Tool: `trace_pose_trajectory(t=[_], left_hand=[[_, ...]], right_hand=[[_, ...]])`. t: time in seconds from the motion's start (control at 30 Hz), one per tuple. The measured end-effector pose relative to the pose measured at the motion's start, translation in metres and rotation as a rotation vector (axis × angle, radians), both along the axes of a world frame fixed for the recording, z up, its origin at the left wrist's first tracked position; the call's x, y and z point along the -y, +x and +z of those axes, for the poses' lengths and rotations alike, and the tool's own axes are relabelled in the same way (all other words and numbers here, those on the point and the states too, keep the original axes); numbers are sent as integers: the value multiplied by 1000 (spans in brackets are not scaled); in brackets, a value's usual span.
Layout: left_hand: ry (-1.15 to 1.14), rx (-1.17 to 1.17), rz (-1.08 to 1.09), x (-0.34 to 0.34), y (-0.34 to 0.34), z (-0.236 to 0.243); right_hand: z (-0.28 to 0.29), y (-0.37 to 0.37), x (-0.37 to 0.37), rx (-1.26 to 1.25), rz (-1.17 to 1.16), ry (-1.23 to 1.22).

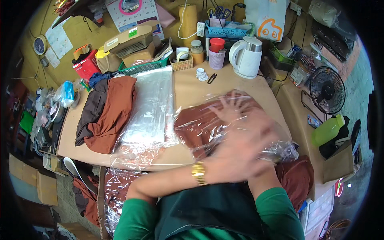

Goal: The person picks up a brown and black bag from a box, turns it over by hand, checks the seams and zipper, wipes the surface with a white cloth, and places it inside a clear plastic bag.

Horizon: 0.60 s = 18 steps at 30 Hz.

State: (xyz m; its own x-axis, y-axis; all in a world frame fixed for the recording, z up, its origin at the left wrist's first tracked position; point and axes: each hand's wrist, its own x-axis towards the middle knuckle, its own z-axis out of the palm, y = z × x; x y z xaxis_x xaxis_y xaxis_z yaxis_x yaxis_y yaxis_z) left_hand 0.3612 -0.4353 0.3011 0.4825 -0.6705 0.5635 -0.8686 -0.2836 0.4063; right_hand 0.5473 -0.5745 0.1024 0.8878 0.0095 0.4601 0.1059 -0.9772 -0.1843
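A folded reddish-brown garment in a clear plastic bag (196,124) lies on the table in front of me. My right hand (232,110) rests flat on the bag's upper part, its fingers spread. Crossing over my right forearm, my left hand (256,138) is above the bag's right side; motion smears its fingers, so their shape and any contact cannot be made out. A gold watch (199,173) is on my left wrist. Left of the bag sits a stack of clear plastic bags (150,106). Further left lie loose brown and dark garments (110,114).
A white electric kettle (247,58) stands at the back right, near a lilac cup (216,59) and small black snips (212,78). Baskets and boxes line the wall. To the right are a black fan (327,91) and a green bottle (327,131). More brown cloth (296,178) hangs beside my right arm.
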Motion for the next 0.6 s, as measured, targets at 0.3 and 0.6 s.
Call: trace_pose_trajectory(t=[0.3, 0.6], left_hand=[[-1186, -1588, 326, -121, 14, -181], [-963, -1561, 174, -102, -1, -168]], right_hand=[[5, -27, -37, -467, 443, 526], [11, -29, -82, -349, 397, -43]])
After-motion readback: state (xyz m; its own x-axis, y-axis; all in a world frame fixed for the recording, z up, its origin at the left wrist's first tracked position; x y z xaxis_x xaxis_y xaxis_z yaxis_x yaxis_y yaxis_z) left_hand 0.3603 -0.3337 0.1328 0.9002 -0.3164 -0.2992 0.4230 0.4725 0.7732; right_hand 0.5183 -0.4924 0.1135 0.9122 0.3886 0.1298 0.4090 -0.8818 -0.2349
